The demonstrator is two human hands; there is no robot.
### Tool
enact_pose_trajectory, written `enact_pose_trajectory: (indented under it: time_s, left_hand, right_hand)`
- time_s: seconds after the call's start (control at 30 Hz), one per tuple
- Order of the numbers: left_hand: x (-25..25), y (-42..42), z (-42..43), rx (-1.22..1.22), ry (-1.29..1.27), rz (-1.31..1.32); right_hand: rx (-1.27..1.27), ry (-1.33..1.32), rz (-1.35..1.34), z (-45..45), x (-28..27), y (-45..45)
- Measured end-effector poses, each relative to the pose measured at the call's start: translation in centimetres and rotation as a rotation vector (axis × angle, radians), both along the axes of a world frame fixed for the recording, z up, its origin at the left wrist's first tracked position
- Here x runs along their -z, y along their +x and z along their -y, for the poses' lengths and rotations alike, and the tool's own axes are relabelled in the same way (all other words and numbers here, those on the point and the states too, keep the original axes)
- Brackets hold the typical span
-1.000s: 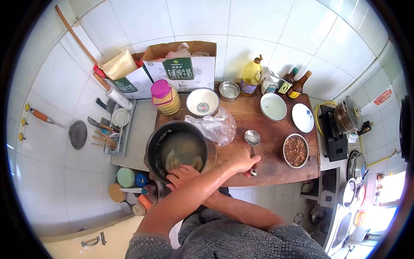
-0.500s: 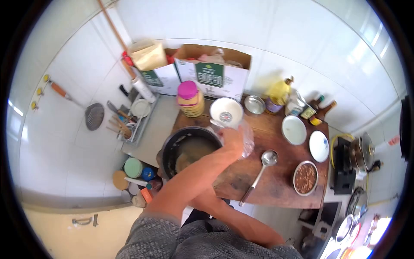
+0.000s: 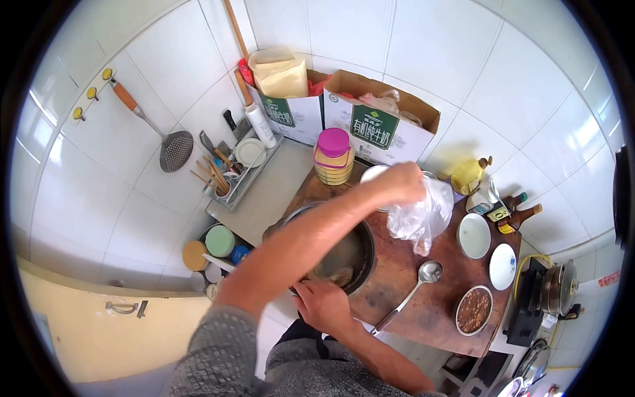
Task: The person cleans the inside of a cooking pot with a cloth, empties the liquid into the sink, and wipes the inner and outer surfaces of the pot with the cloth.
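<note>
- You have one wooden table [image 3: 387,286] in front of you, carrying the pot and dishes.
- Two cartons [image 3: 383,129] stand side by side against the wall.
- One dark pot [image 3: 368,255] sits at your left on the table, partly hidden under your left forearm. With cloudy liquid in it, expect it to be heavy and apt to slosh; the rim is the place to steady it. Your right hand [image 3: 322,304] is at the near rim, fingers bent; you cannot tell from here whether it grips.
- One clear plastic bag [image 3: 423,215] hangs above the table, right of the pot. It should be light, limp and slippery if wet, so pinch the gathered top. Your left hand [image 3: 403,184] is clamped there, well apart from the right.
- One lidded jar [image 3: 334,159] stands behind the pot.
- Three bowls show plainly: a white one [image 3: 374,173] half covered by your arm, a pale one [image 3: 474,236], and one of beans in brown liquid [image 3: 491,308]; one plate [image 3: 503,266] lies near them.
- One ladle [image 3: 430,271] lies below the bag.
- At least one soaked piece [image 3: 340,275] shows in the pot; it looks soft.
</note>
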State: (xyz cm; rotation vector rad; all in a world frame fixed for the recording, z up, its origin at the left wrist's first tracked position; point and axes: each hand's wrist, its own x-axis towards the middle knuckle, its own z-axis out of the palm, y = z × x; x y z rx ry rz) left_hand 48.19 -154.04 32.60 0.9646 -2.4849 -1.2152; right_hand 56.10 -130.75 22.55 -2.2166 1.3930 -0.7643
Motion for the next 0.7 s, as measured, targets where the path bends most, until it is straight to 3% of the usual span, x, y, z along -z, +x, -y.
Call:
enact_pose_trajectory:
  time_s: [0.13,0.27,0.4,0.5,0.57,0.7]
  left_hand:
    - [-8.4,10.1,1.9,-0.062,0.381,-0.036]
    - [-12.0,17.2,3.7,-0.419,0.518,-0.354]
    - [-12.4,21.6,7.2,-0.382,0.482,-0.509]
    - [-12.3,23.0,9.1,-0.518,0.370,-0.381]
    - [-10.0,24.5,12.4,-0.528,0.328,-0.274]
    - [-5.1,26.7,18.2,-0.587,0.319,-0.313]
  right_hand:
    - [0.016,-0.067,0.048,0.3,0.0,0.0]
    - [0.026,-0.064,0.052,0.3,-0.3,0.1]
    - [0.021,-0.049,0.035,0.5,-0.9,0.1]
    - [0.032,-0.061,0.037,0.5,-1.0,0.1]
    - [0.036,-0.059,0.040,0.5,-1.1,0.2]
    - [0.063,-0.035,0.024,0.5,-1.4,0.4]
